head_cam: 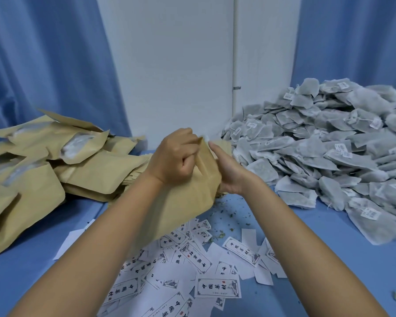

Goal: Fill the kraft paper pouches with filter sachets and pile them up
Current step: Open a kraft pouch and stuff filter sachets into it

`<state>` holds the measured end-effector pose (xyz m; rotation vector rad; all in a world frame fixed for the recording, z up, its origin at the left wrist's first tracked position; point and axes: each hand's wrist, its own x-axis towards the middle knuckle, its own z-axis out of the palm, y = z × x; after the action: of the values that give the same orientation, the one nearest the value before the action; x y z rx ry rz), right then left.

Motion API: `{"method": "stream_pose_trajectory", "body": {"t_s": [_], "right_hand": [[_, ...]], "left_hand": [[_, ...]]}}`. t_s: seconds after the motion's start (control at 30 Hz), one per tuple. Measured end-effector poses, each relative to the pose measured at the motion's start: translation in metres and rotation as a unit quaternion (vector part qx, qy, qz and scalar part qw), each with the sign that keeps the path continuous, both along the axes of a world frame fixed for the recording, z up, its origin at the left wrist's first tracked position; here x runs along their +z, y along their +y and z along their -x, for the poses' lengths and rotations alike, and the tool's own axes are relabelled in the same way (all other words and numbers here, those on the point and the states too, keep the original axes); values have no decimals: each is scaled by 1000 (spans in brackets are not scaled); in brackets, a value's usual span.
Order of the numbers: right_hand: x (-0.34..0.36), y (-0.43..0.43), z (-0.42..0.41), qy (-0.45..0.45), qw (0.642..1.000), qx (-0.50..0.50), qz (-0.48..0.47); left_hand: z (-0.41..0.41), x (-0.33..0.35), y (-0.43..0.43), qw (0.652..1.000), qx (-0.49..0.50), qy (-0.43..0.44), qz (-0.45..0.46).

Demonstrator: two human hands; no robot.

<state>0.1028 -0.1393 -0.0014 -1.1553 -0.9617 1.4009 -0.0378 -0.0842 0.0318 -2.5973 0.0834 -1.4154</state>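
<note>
A kraft paper pouch (185, 200) is held up over the table's middle, mouth end away from me. My left hand (176, 156) grips its upper left edge with curled fingers. My right hand (226, 170) lies against the pouch's right side, fingers fairly straight, a fingertip at the mouth. A bit of white shows at the pouch mouth; what it is I cannot tell. A big heap of grey-green filter sachets (334, 152) with small white tags lies to the right. To the left lies a pile of filled kraft pouches (39, 161), some showing clear windows.
White printed paper labels (217, 287) lie scattered on the blue tablecloth (329, 266) in front of me, with green leaf crumbs among them. A stack of flat pouches (135, 172) sits behind my left hand. Blue curtains and a white wall panel stand behind.
</note>
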Motion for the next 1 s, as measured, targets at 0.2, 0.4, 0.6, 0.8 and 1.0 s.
{"method": "stream_pose_trajectory", "body": {"t_s": [0.2,0.4,0.6,0.8,1.0], "right_hand": [[10,-3,6,167,985,35,-4],[-1,2,-2,115,992,43,35],[-6,7,3,-12,994,97,58],[-1,16,5,43,999,-17,24],[-6,25,-1,395,894,-197,-73]], "left_hand": [[-25,-12,-11,981,-37,180,-58],[-18,-26,-9,965,-47,236,-106],[-17,-41,-12,935,-81,304,-165],[-3,-46,6,943,-16,243,-225],[24,-95,13,969,229,-47,81]]}}
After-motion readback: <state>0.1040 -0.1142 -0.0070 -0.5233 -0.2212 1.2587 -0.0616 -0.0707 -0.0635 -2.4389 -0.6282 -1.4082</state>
